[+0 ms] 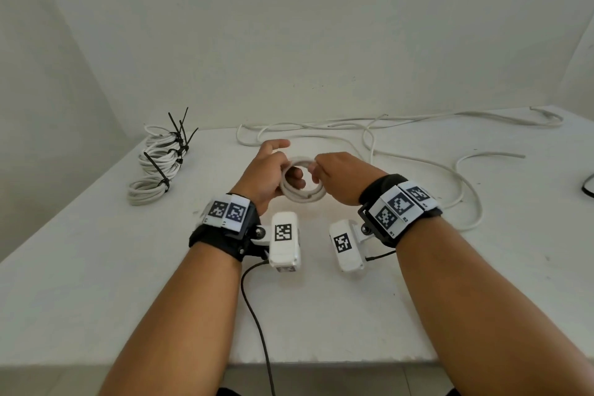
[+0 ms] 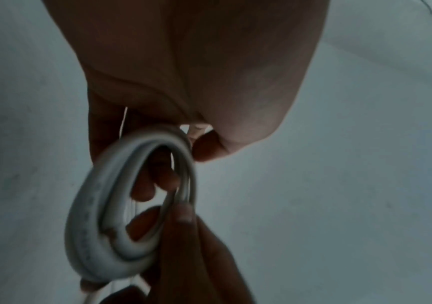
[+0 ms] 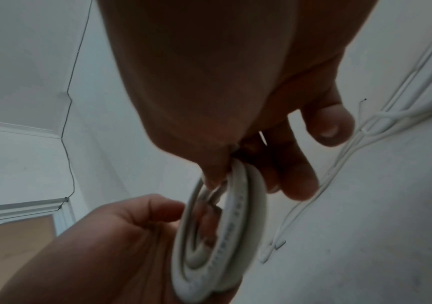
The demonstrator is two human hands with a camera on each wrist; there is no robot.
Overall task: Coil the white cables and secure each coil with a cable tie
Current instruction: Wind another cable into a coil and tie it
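A small white cable coil (image 1: 302, 195) is held above the white table (image 1: 96, 267) between both hands. My left hand (image 1: 289, 172) grips its left side, with fingers poking through the ring. My right hand (image 1: 316, 170) pinches the upper right of the ring. In the left wrist view the coil (image 2: 85, 226) shows several turns, with left fingers (image 2: 157, 183) inside it. In the right wrist view the coil (image 3: 235, 236) hangs from the right hand's thumb and fingers (image 3: 297, 185). Three finished coils (image 1: 154, 167) bound with black cable ties (image 1: 180, 135) lie at the far left.
Loose white cables (image 1: 418, 120) run along the back edge of the table and loop down its right side (image 1: 466, 199); they also show in the right wrist view (image 3: 365, 127). A black cord (image 1: 588, 185) enters at the right edge. Bare tabletop lies in front of my forearms.
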